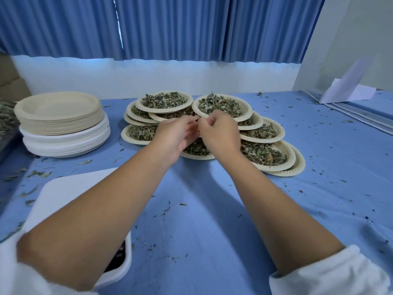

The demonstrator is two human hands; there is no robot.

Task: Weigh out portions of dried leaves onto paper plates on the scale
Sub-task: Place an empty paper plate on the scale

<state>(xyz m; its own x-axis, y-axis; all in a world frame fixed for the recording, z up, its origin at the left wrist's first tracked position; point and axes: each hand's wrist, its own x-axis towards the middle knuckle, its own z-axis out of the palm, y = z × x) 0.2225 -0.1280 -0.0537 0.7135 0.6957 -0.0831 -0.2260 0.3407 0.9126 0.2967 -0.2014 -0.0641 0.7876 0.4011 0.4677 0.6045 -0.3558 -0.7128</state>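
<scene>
Blue curtains (170,28) hang across the back over a pale wall strip. Below them runs the counter (202,209), covered in blue cloth. At lower left sits the white scale (70,188), its pan bare. The left forearm crosses it and hides most of its dark display (119,256), so nothing there can be read.

At far left stands the plate stack (59,116), tan plates on white ones. In the centre is a heap of filled plates (263,133), overlapping and propped on one another, each holding dried leaves (165,100). The lower ones show only as rims.

The left grip (176,135) and right grip (219,133) meet above the heap, over a near plate (197,151) that they half cover. The right grip's fingers are curled in. The left grip's are blurred. Whether either holds anything cannot be told.

Folded white paper (348,90) lies at far right, and leaf crumbs (170,204) are scattered over the cloth.
</scene>
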